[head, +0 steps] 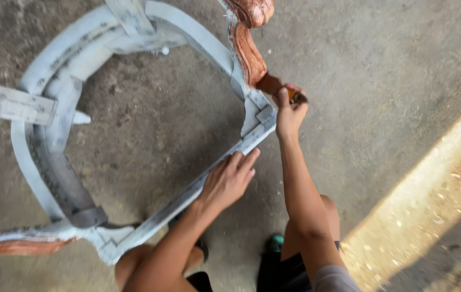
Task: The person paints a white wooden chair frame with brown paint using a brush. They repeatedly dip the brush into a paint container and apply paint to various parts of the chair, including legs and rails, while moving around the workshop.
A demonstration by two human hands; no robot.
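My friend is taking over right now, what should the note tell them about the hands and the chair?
Left hand: flat on the front rail of the grey-primed chair frame, steadying it.
Right hand: gripping a paintbrush, bristles on the carved leg.
Where: the frame lies tipped on the concrete floor.
Done: that leg is coated reddish brown; another leg at lower left is partly brown.
Left: rails and seat ring are grey primer only.

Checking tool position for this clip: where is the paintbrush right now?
In the head view, the paintbrush is upper centre, held in the right hand, its bristles against the reddish-brown leg of the grey chair frame.
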